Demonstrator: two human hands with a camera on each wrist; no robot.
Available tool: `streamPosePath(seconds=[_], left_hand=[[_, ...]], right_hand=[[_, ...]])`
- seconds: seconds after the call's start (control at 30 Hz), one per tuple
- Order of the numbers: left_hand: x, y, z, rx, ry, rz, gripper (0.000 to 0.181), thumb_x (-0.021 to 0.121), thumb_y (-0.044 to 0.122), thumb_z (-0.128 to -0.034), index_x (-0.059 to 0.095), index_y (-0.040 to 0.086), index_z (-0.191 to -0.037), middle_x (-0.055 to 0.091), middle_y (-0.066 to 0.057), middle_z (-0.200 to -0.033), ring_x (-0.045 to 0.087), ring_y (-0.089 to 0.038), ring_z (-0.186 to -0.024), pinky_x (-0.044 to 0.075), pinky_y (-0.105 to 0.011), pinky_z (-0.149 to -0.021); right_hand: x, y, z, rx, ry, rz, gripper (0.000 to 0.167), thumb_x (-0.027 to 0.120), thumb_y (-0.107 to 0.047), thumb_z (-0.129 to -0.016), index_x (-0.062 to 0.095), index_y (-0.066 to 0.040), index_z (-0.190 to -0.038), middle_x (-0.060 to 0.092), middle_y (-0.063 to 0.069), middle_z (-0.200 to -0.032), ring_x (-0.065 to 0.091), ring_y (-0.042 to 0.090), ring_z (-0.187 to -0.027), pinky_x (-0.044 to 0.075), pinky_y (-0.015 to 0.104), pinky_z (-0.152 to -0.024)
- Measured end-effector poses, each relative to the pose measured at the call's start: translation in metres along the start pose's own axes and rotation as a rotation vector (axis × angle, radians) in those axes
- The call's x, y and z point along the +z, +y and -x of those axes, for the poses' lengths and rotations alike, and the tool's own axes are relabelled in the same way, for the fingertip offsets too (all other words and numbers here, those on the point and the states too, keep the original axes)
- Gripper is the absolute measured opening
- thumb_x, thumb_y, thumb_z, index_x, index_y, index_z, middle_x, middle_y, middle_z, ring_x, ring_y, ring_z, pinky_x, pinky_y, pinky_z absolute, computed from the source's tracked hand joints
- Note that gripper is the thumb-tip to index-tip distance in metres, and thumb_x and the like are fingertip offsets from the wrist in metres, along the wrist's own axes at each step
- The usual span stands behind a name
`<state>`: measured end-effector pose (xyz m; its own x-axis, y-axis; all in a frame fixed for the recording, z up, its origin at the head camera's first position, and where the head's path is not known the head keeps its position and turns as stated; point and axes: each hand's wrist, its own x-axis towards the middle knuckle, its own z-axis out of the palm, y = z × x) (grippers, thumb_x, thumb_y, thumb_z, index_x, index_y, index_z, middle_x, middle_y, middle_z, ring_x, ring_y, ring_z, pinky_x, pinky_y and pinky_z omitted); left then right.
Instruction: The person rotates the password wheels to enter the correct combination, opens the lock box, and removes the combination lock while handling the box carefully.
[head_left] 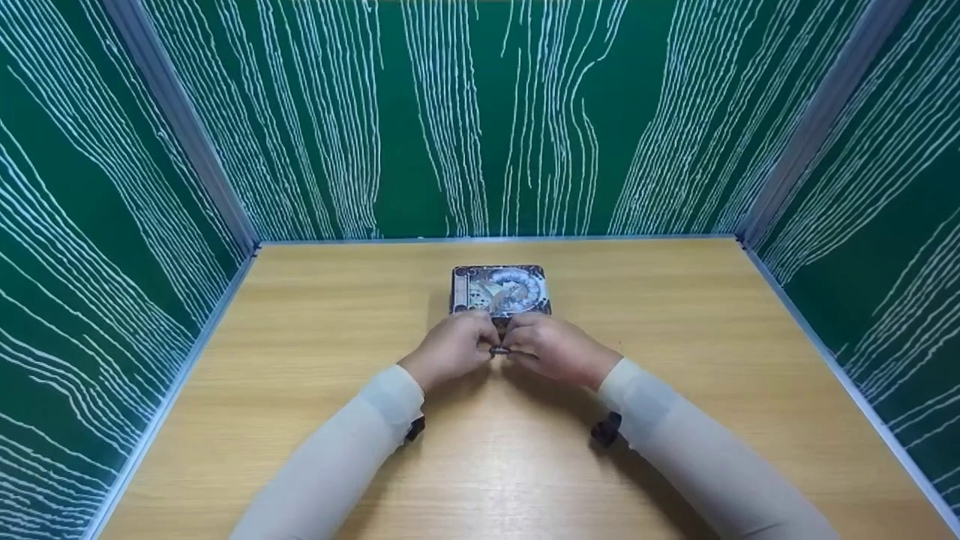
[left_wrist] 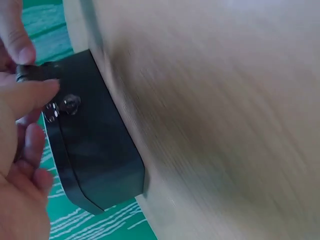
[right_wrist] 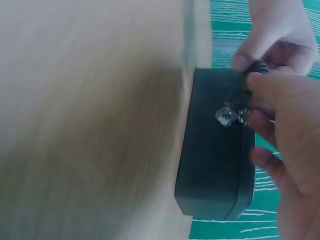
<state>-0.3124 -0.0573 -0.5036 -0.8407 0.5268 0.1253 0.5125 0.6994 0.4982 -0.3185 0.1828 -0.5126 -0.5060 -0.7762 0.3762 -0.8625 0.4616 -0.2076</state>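
Observation:
A small box [head_left: 517, 289] with a dark, ornate printed lid stands on the table; its plain black front [right_wrist: 210, 155] shows in both wrist views. A shiny metal clasp with a knob [right_wrist: 226, 116] sits on that front. Just before the box, my left hand [head_left: 454, 346] and right hand [head_left: 561, 349] meet at the fingertips. Between them they pinch a small dark ridged cylinder [right_wrist: 258, 68], whose exact kind I cannot tell. It is held close to the clasp, near the lid's front edge. Fingers hide part of it and part of the lid's front.
The wooden table [head_left: 330, 315] spreads around the box. Green panels [head_left: 405, 150] with white wavy lines wall the back and both sides, joined by grey frame posts [head_left: 187, 127]. Dark devices [head_left: 606, 430] are strapped under both wrists.

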Motion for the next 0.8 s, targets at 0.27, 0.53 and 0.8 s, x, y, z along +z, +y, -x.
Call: streamPosePath(seconds=[0.27,0.53,0.8], left_hand=[[0.008,0.004,0.005,0.07,-0.141,-0.142,0.011,0.086,0.007,-0.0901,0.086,0.017,-0.095,0.08,0.003,-0.101,0.073,-0.02,-0.095,0.064,-0.039,-0.092],[0.012,0.002,0.011,0.126,-0.203,-0.189,0.018,0.081,-0.001,-0.0882,0.085,0.017,-0.088,0.079,0.005,-0.096,0.07,-0.016,-0.087,0.064,-0.037,-0.084],[0.013,-0.001,0.016,0.128,-0.233,-0.17,0.023,0.08,0.0,-0.0905,0.09,0.02,-0.097,0.084,0.008,-0.103,0.078,-0.015,-0.097,0.066,-0.033,-0.09]], right_hand=[[0.01,-0.007,0.002,0.009,-0.141,-0.056,0.019,0.088,-0.003,-0.091,0.084,-0.008,-0.109,0.081,0.006,-0.104,0.078,0.019,-0.094,0.069,0.03,-0.086],[0.014,-0.016,0.0,0.008,-0.219,-0.066,0.019,0.089,-0.006,-0.092,0.085,-0.01,-0.11,0.082,0.006,-0.11,0.08,0.02,-0.098,0.069,0.034,-0.09],[0.015,-0.018,-0.002,-0.014,-0.28,-0.087,0.015,0.089,-0.005,-0.093,0.087,-0.01,-0.107,0.082,0.008,-0.112,0.081,0.022,-0.102,0.068,0.031,-0.09]])
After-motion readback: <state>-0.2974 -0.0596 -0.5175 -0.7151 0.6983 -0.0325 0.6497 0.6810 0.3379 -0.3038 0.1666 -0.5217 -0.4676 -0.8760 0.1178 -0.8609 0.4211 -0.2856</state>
